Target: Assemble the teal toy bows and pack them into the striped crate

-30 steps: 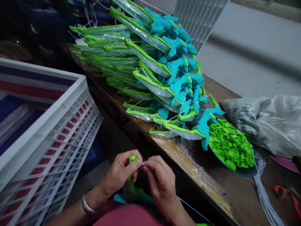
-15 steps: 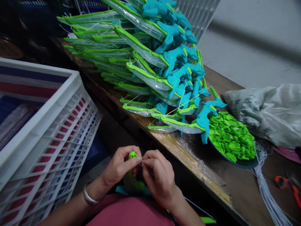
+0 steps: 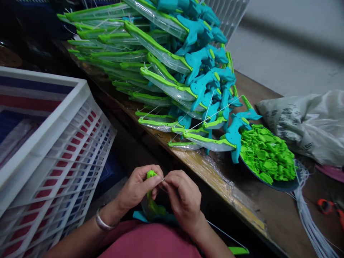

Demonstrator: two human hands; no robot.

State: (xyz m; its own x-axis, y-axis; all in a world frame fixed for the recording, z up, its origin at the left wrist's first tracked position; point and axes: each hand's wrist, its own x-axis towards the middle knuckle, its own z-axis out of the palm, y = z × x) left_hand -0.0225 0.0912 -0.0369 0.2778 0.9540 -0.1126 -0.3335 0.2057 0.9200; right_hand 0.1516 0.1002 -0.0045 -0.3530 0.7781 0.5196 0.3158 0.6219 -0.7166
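While pinching thin string [image 3: 163, 180], both hands grip curved green plastic bow [image 3: 150, 204].

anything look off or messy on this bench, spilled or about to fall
Nothing is spilled or broken. The stack of toy bows is piled high and leans, its lowest bows jutting over the table edge. The green parts are heaped above the dish rim. Loose white strings trail off the bench.
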